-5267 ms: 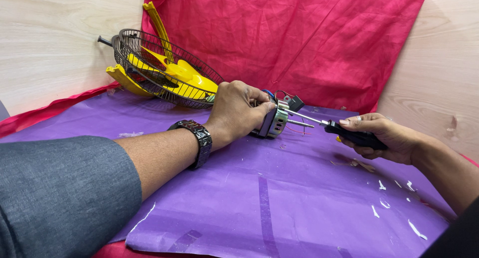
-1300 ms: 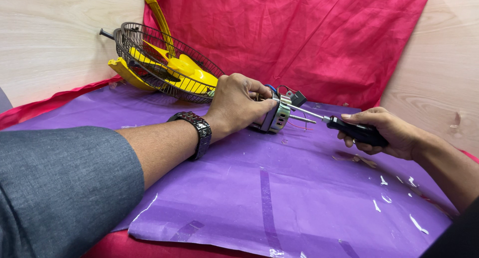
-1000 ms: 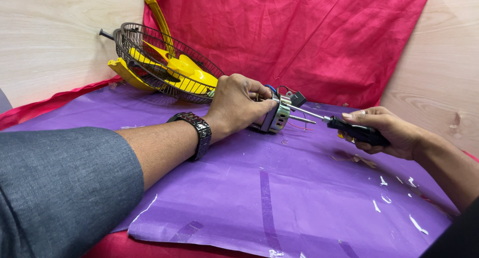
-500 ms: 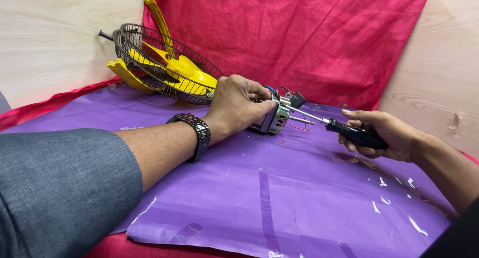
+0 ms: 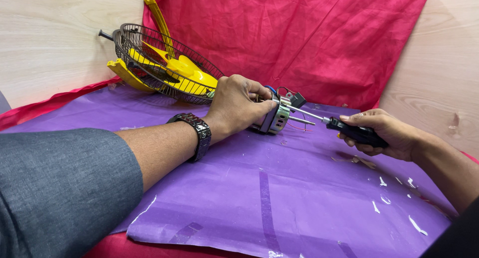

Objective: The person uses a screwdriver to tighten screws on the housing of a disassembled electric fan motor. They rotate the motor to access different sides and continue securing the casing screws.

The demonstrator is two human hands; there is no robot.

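My left hand (image 5: 238,106) grips a small metal fan motor (image 5: 275,117) lying on its side on the purple sheet (image 5: 279,188). A shaft sticks out of the motor toward the right. My right hand (image 5: 386,133) holds a black-handled screwdriver (image 5: 349,131), and its metal shank reaches to the motor's face. Thin wires and a small black part (image 5: 298,99) trail behind the motor. A dark metal watch (image 5: 195,133) sits on my left wrist.
A wire fan guard with yellow blades (image 5: 167,68) leans against the wooden wall at the back left. A red cloth (image 5: 299,33) hangs behind and runs under the purple sheet. White scraps (image 5: 394,198) dot the sheet at the right.
The right hand with the screwdriver has shifted slightly, with the shank staying at the motor's face. The left hand stays on the motor.
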